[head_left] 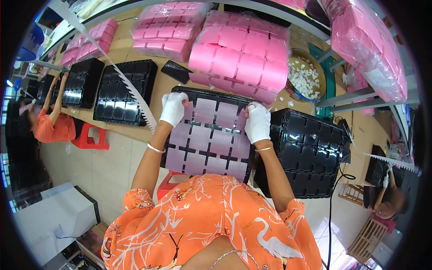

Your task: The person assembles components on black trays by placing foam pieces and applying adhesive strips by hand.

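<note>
A black compartment tray (208, 153) lies in front of me on the wooden bench, with pale pink square pieces (203, 135) filling its cells. My left hand (173, 108), in a white glove, rests on the tray's far left corner, fingers curled over a pink piece. My right hand (257, 122), also gloved in white, presses on the far right side of the same tray. Both hands touch the tray's top row. My orange patterned top covers the tray's near edge.
An empty black tray (310, 153) stands at my right. More black trays (121, 92) sit at the left. Bagged pink stacks (240, 54) lie behind. A bowl of white bits (306, 76) is far right. Other people work at left and lower right. A red stool (92, 137) stands below.
</note>
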`<state>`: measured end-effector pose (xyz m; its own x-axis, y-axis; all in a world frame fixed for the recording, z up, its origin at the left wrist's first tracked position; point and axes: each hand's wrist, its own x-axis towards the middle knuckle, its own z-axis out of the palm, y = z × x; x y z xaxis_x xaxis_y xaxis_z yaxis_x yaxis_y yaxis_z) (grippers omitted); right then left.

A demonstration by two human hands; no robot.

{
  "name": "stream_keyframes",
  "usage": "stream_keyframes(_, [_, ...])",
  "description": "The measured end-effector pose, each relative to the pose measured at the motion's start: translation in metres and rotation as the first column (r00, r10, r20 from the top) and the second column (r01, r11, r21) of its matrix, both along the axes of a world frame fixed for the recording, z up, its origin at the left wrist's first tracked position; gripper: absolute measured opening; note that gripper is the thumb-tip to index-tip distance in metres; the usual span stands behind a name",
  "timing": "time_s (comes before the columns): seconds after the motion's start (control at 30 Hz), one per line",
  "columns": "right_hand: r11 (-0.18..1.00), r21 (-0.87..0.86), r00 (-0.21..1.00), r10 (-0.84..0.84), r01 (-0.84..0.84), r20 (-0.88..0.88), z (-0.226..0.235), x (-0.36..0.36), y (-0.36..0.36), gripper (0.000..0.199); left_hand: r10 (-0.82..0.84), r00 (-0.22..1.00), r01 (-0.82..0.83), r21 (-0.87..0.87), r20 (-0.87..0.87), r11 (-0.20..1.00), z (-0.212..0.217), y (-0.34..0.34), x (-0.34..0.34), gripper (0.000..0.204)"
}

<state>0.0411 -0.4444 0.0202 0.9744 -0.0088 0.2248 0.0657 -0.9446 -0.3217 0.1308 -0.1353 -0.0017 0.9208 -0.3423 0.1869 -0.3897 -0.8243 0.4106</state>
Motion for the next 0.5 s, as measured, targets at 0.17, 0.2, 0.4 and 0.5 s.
stream_keyframes(0.17, [0.999,-0.037,0.995,-0.003,-0.001,-0.101,-0.005,-0.008,-0.005,0.015,-0.039,0.999,0.039,-0.032,-0.003,0.999,0.008,0.003,0.002,0.027])
stream_keyframes(0.2, [1.0,-0.026,0.999,-0.003,0.001,-0.051,-0.009,-0.005,-0.007,0.017,-0.039,0.999,0.039,-0.031,-0.001,0.999,0.007,0.002,0.007,0.027])
stream_keyframes(0.4, [0.998,0.026,0.998,-0.058,0.057,0.016,-0.02,0.009,-0.007,0.024,-0.01,0.999,0.012,0.026,-0.047,1.0,-0.004,-0.012,0.021,0.043])
stream_keyframes(0.5, [0.996,0.039,0.997,-0.08,0.079,0.014,-0.023,0.008,-0.009,0.028,0.038,0.995,-0.033,0.053,-0.092,0.998,-0.001,-0.018,0.016,0.044])
